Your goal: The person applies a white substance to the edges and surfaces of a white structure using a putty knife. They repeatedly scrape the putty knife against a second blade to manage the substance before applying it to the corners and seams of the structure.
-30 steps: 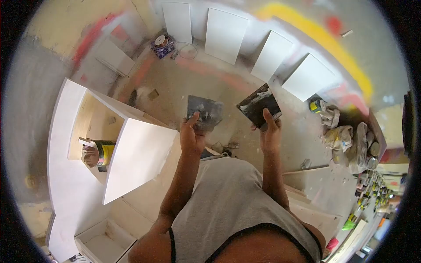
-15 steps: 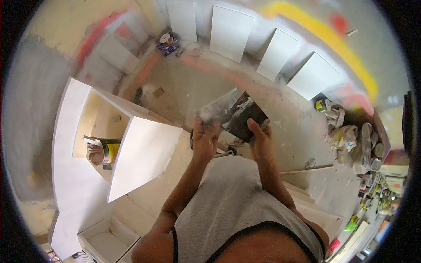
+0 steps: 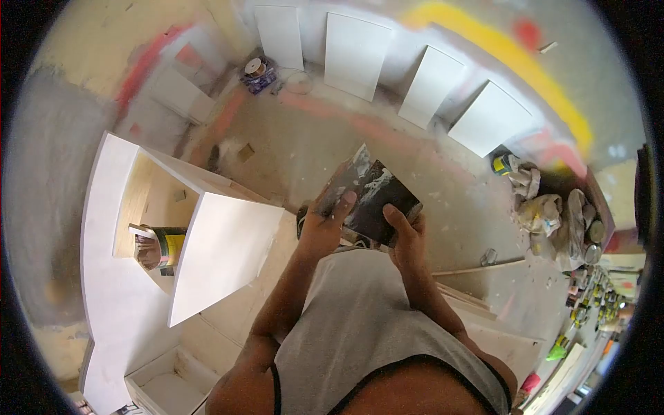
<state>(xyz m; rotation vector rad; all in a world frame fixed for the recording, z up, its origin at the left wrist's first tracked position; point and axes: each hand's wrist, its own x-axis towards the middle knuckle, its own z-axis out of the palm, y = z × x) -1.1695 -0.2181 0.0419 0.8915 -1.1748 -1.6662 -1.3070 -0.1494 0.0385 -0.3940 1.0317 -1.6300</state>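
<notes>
When looking down from the head, find the left plate [image 3: 337, 182] and the right plate [image 3: 391, 197] near the middle, both dark and flat, with white smears on top. Find the left hand [image 3: 324, 228] at about 6 o'clock from the left plate, pinching it with the thumb on its face. Cannot tell how the fingers lie under there. Find the right hand [image 3: 409, 238] at 5 o'clock from the right plate, gripping it between thumb and fingers. See the right plate lap over the left plate in this view, but cannot tell if touching.

At 6 o'clock, see a gray shirt [image 3: 366, 297]. Past the plates, at 12 o'clock, see the dusty floor [image 3: 304, 131]. Between 8 and 9 o'clock, find a white cupboard [image 3: 218, 256] with a can [image 3: 173, 245] inside, and between 7 and 8 o'clock, a white box [image 3: 166, 395]. At 11 o'clock, find a spool [image 3: 254, 67]. From 11 to 2 o'clock, count four white boards [image 3: 356, 55] leaning on the wall [image 3: 470, 52]. Between 2 and 3 o'clock, spot a paint can [image 3: 501, 164], and at 3 o'clock, lumpy bags [image 3: 541, 213].
</notes>
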